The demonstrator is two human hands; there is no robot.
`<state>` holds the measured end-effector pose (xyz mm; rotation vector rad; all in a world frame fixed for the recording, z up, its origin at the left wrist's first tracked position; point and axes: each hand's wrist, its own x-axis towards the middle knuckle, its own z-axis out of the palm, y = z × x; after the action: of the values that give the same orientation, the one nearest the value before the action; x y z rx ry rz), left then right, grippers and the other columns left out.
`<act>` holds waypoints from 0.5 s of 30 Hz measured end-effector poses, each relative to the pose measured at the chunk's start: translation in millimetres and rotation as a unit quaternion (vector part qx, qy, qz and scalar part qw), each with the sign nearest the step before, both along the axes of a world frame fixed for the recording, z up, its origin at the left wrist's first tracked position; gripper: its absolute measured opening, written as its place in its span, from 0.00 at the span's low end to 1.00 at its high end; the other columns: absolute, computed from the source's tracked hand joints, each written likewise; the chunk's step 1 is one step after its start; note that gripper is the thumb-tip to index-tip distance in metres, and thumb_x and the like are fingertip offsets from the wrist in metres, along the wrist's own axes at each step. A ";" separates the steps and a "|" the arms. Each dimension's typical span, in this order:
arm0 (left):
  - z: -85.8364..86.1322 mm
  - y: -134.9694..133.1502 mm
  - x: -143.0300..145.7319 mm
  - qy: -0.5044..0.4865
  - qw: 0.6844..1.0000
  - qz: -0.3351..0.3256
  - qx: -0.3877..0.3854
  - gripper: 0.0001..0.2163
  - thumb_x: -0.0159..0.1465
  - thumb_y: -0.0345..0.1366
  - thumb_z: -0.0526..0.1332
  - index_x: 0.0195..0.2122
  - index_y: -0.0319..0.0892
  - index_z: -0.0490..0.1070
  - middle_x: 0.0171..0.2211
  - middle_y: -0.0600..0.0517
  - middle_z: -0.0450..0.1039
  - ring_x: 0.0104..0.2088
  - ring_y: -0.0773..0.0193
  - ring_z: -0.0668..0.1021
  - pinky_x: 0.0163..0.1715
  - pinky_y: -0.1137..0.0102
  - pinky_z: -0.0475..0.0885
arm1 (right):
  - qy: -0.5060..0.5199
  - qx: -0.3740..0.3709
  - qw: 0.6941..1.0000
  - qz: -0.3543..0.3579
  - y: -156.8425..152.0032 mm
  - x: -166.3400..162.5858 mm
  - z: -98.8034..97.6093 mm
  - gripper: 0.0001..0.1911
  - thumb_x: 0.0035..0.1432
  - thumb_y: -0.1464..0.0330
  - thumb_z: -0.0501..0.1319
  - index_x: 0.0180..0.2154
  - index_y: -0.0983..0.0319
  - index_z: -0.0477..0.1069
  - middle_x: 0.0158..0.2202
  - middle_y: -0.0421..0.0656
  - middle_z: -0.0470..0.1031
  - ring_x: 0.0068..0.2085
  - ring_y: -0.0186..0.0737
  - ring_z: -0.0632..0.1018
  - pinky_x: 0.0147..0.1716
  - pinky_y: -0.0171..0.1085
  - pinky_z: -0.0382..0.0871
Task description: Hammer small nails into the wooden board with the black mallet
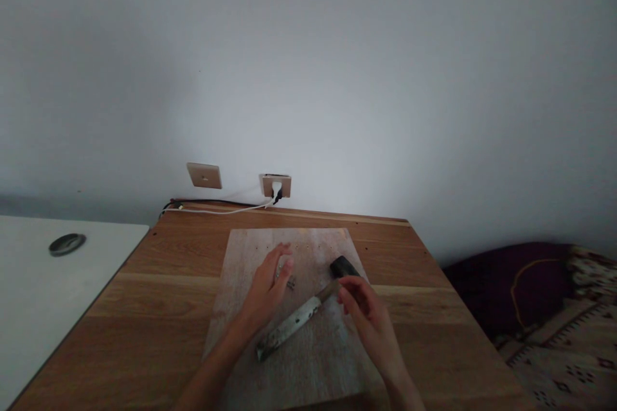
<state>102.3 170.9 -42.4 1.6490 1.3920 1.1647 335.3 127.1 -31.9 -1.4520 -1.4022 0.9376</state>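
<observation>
Well, black thing [342, 266] by your right hand [367, 314]

That hand is at the long strip [292, 325] on the board [240, 270]; can't tell if it grips. Your left hand [266, 279] is loose by little bits [291, 282], white cord [226, 212] behind.

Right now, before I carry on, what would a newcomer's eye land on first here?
Probably the long, speckled strip, lying slantwise on the pale board, its far end by the right hand. Next, the left hand, over the board's left side, with small pieces near its thumb. Behind, the white plug stands out in the wall outlet.
</observation>
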 end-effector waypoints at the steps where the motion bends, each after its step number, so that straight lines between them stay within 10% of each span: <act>1: 1.2 -10.6 -7.2 0.044 0.998 0.012 0.031 0.17 0.72 0.46 0.53 0.53 0.44 0.73 0.59 0.42 0.74 0.62 0.53 0.74 0.63 0.54 0.68 | -0.022 0.008 0.999 -0.035 -4.5 9.0 -5.7 0.20 0.64 0.50 0.61 0.45 0.59 0.75 0.40 0.47 0.81 0.39 0.45 0.81 0.38 0.40 0.76; 8: -25.6 -106.6 -66.9 0.321 0.925 0.014 0.202 0.12 0.72 0.39 0.56 0.52 0.46 0.74 0.46 0.48 0.82 0.46 0.60 0.83 0.50 0.69 0.79 | -0.304 -0.008 0.941 -0.149 -30.1 63.6 -67.0 0.39 0.63 0.42 0.49 0.58 0.65 0.70 0.60 0.62 0.73 0.63 0.72 0.71 0.58 0.70 0.63; 15: -45.9 -141.8 -123.0 0.409 0.895 0.074 0.165 0.17 0.72 0.42 0.55 0.59 0.46 0.71 0.58 0.48 0.77 0.59 0.56 0.78 0.60 0.64 0.75 | -0.307 0.013 0.949 -0.066 -29.5 47.7 -77.1 0.33 0.67 0.46 0.53 0.63 0.58 0.66 0.64 0.54 0.71 0.66 0.63 0.70 0.64 0.64 0.63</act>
<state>-20.7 29.1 -88.3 2.4890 1.9169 0.8285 382.9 97.6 -109.1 -1.8850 -1.7132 0.3824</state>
